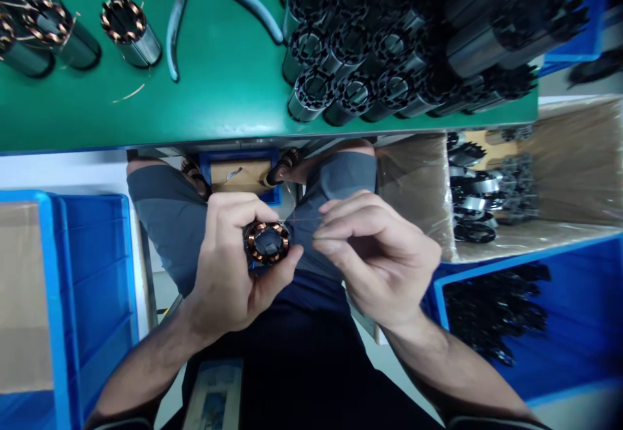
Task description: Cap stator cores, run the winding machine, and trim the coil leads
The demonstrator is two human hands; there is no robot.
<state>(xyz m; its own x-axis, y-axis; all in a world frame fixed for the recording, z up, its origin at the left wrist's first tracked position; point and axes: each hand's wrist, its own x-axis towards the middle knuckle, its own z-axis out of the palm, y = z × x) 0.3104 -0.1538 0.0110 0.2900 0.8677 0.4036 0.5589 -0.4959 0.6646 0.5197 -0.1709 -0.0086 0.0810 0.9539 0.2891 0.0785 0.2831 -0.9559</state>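
My left hand (233, 255) is wrapped round a motor stator (252, 243), a short cylinder with a ring of copper windings on its upper end. Its open bore faces up at me. To the right, my right hand (379, 255) pinches a thin copper wire (302, 220) between thumb and forefinger. That wire is very fine and stretches across the gap between the hands to the stator. Both hands are above my lap, in front of the bench edge.
A green bench (219, 106) spans the top, bearing pliers (178, 24), a wound stator (139, 41) and crowded black unwound stators (314, 93). On the right stand a lined box (574, 170) of parts and a blue bin (584, 326). A blue crate (104, 300) is at left.
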